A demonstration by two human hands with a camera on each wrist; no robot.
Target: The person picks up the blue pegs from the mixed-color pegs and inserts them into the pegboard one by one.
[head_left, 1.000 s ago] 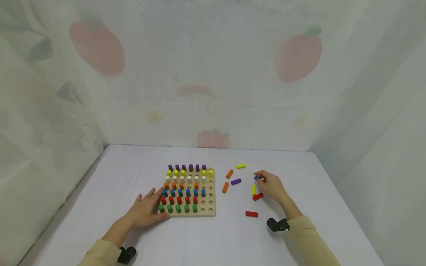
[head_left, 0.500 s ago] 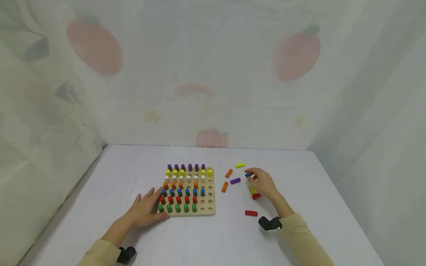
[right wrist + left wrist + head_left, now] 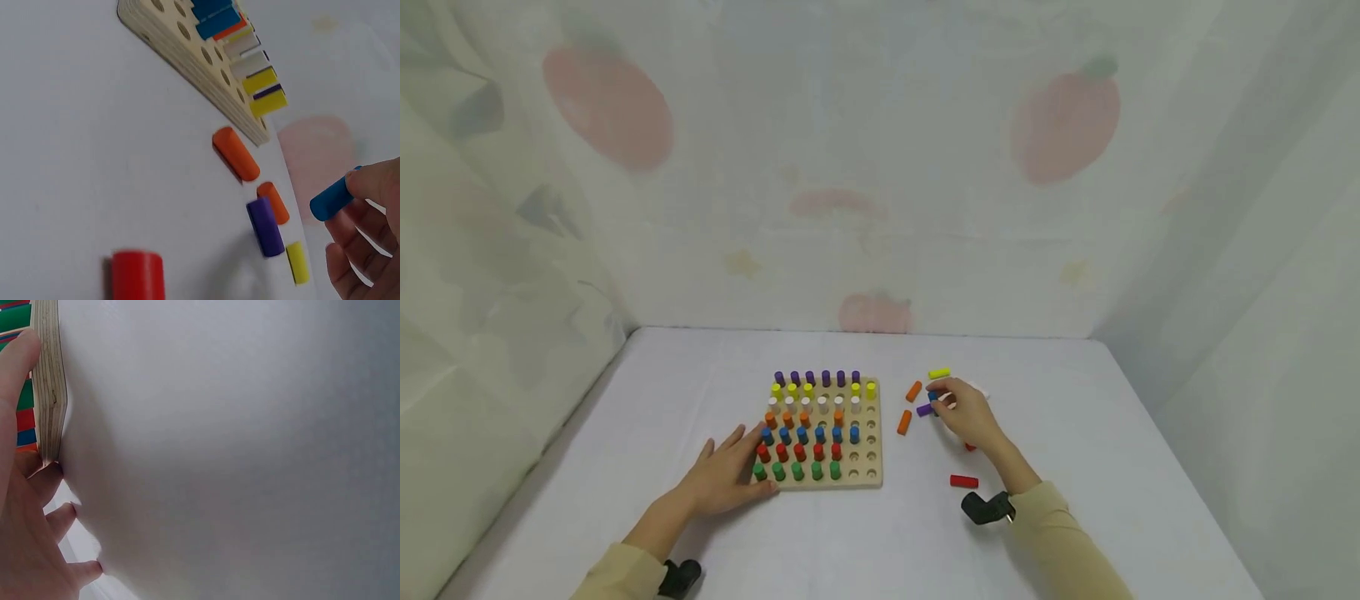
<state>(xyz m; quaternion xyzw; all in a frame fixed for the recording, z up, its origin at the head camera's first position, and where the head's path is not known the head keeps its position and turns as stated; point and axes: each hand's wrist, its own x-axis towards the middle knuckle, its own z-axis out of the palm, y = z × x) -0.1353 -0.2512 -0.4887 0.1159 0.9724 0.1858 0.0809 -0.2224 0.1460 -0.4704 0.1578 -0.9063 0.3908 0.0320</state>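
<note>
A wooden pegboard [image 3: 862, 482] stands on the white table, filled with coloured pegs in rows, with bare holes mostly at its right side. My left hand [image 3: 724, 477] rests at the board's near left corner, fingers spread, the thumb [image 3: 24, 353] against the near edge. Between thumb and fingers my right hand [image 3: 973, 413] pinches a blue peg [image 3: 331, 199], tilted and lifted over the loose pegs right of the board. A purple peg [image 3: 265, 226] lies just below that hand and is partly hidden in the head view.
Two orange pegs [image 3: 905, 422], a yellow peg [image 3: 939, 373] and a red peg [image 3: 964, 482] lie loose right of the board. Another red peg [image 3: 970, 447] is mostly covered by the right hand. A printed white cloth [image 3: 880, 250] hangs behind the table.
My right hand has moved left with the blue peg, from the right end of the loose pegs to above the purple one. The left hand stays at the board.
</note>
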